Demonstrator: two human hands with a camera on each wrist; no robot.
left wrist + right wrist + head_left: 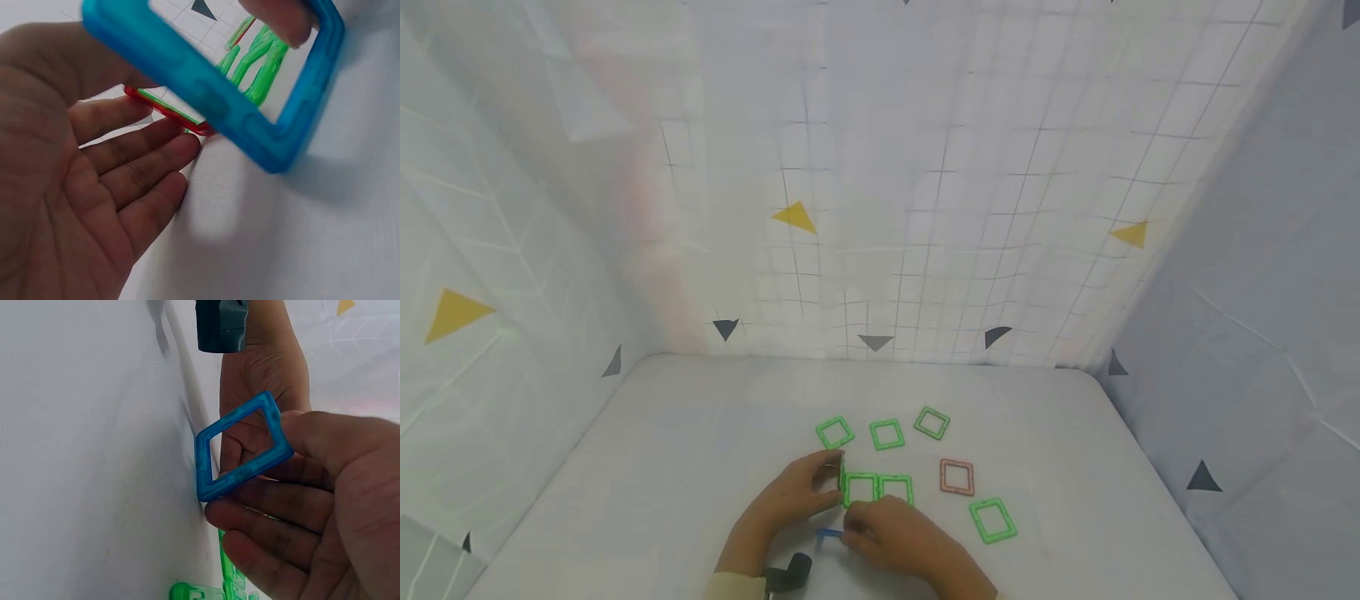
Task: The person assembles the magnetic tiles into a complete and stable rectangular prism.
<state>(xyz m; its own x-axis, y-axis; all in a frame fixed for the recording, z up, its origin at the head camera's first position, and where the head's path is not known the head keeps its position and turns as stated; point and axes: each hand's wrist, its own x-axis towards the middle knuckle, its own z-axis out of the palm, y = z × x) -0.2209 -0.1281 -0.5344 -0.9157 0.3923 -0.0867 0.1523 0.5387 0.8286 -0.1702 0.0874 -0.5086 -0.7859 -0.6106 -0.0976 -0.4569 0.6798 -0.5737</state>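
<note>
My right hand [895, 533] pinches a blue square frame tile [830, 533] between thumb and fingers, just above the white table [647, 467]. The right wrist view shows the blue tile [240, 447] tilted, held at one corner. In the left wrist view the blue tile [212, 81] hangs close in front of my left palm. My left hand [801, 490] holds a red tile [169, 111] standing on edge against two joined green square tiles [877, 488], thumb at its far end and fingers at its near end.
Three loose green square tiles [887, 434] lie in a row behind the hands. A pink-red square tile [957, 477] and another green one [992, 520] lie to the right. White patterned cloth walls [880, 208] enclose the table on three sides.
</note>
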